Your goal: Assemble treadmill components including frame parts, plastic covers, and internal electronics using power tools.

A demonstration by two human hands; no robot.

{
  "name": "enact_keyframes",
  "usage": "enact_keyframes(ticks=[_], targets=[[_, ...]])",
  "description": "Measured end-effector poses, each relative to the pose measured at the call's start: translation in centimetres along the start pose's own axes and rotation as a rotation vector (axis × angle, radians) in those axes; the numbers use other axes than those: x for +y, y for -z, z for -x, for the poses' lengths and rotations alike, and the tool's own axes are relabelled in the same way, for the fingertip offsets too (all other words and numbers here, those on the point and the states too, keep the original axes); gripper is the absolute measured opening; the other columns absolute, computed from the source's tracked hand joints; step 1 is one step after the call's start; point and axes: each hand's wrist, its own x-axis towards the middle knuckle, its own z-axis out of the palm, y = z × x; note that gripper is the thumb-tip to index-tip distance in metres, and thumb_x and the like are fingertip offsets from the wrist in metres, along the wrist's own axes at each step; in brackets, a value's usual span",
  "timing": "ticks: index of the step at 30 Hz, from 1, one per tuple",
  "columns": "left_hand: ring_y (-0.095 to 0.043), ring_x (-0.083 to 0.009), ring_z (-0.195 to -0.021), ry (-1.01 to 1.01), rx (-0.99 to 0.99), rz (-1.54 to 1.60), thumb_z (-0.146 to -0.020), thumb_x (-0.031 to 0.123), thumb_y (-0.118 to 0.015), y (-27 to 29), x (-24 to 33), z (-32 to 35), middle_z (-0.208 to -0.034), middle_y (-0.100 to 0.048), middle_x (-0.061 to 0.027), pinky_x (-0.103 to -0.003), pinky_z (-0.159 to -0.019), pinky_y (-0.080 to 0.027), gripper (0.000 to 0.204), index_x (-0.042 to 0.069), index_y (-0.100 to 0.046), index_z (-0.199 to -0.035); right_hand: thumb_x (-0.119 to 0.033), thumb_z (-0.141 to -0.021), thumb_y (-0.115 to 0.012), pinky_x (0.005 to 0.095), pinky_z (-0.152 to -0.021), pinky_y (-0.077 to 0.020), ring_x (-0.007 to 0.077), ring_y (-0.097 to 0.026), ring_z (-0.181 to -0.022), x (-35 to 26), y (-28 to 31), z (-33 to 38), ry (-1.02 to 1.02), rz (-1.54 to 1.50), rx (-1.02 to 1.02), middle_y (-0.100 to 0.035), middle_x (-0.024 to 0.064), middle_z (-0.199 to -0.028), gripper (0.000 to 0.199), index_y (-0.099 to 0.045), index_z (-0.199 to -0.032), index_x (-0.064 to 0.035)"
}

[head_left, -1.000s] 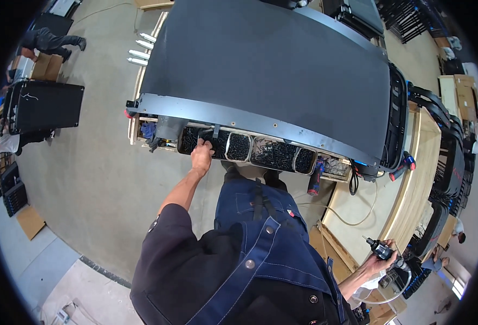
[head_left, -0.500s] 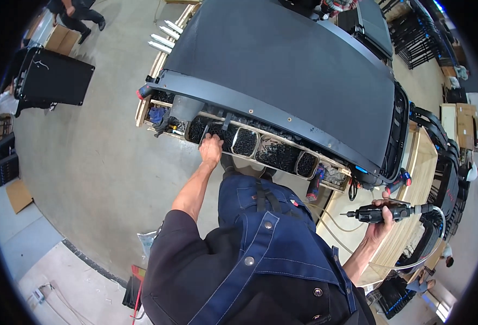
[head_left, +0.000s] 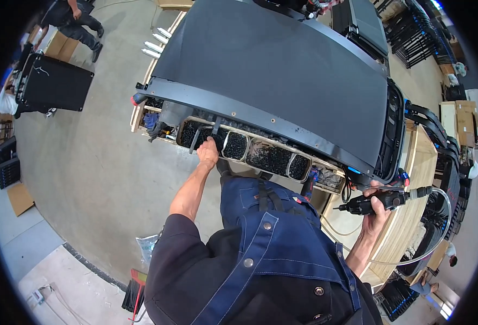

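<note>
My left hand (head_left: 208, 152) reaches over the near edge of a row of bins, its fingers drawn together at a bin of small black screws (head_left: 226, 142). What the fingertips hold, if anything, is hidden. At right, my right hand (head_left: 377, 209) is wrapped around a black air screwdriver (head_left: 363, 205), its bit pointing left. A clear hose (head_left: 443, 233) curves down from the tool's back end. Beyond the bins lies a large dark grey padded panel (head_left: 271, 70) with a metal edge strip bearing several holes.
More screw bins (head_left: 271, 158) line the panel's near side. A blue and red power tool (head_left: 310, 181) hangs by their right end. Several white tubes (head_left: 153, 50) stick out at far left. A wooden box (head_left: 407, 216) stands at right. Another person (head_left: 76, 27) is at upper left.
The bins and panel have shifted left in view. My left hand sits slightly farther right along the bins, and the screwdriver has moved a little left and up. The person at upper left has moved.
</note>
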Motion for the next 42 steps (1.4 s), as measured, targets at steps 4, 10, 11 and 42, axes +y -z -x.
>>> enact_keyframes(ticks=[4, 10, 11, 42], targets=[[-0.069, -0.0403, -0.100, -0.008, 0.117, 0.209, -0.082, 0.012, -0.068, -0.5, -1.0, 0.5, -0.102, -0.072, -0.0212, -0.050, -0.086, -0.055, 0.027, 0.008, -0.066, -0.108, -0.010, -0.078, -0.074, 0.0403, -0.091, -0.0526, 0.0233, -0.067, -0.092, 0.6, -0.6, -0.5, 0.003, -0.007, -0.026, -0.066, 0.0207, -0.117, 0.056, -0.052, -0.128, -0.0042], [-0.070, -0.0369, -0.098, 0.120, 0.213, 0.515, -0.080, 0.009, -0.068, -1.2, -3.7, 0.7, -0.103, -0.072, -0.0181, -0.046, -0.088, -0.054, 0.019, 0.008, -0.074, -0.098, -0.011, -0.079, -0.074, 0.0385, -0.089, -0.0541, 0.0225, -0.067, -0.090, 0.9, -2.1, -1.4, -0.021, -0.011, -0.079, -0.065, 0.0193, -0.118, 0.052, -0.053, -0.126, -0.0045], [-0.071, -0.0328, -0.094, 0.152, 0.220, 0.632, -0.081, 0.008, -0.067, -0.9, -3.5, 1.1, -0.099, -0.072, -0.0160, -0.043, -0.084, -0.056, 0.021, 0.006, -0.074, -0.100, -0.011, -0.079, -0.074, 0.0384, -0.088, -0.0543, 0.0223, -0.067, -0.090, 1.0, -2.3, -1.5, -0.021, -0.021, -0.088, -0.065, 0.0193, -0.117, 0.053, -0.053, -0.127, -0.0046], [-0.069, -0.0167, -0.091, -0.175, -0.973, 1.452, -0.109, 0.058, -0.025, 16.7, 22.7, 17.5, -0.111, -0.066, -0.0102, -0.031, -0.084, -0.056, 0.069, -0.001, -0.050, -0.137, -0.010, -0.081, -0.071, 0.0330, -0.069, -0.0557, 0.0188, -0.067, -0.071, 6.2, -18.3, -5.5, -0.300, 0.021, -0.201, -0.071, 0.0160, -0.100, 0.041, -0.056, -0.117, 0.0045]])
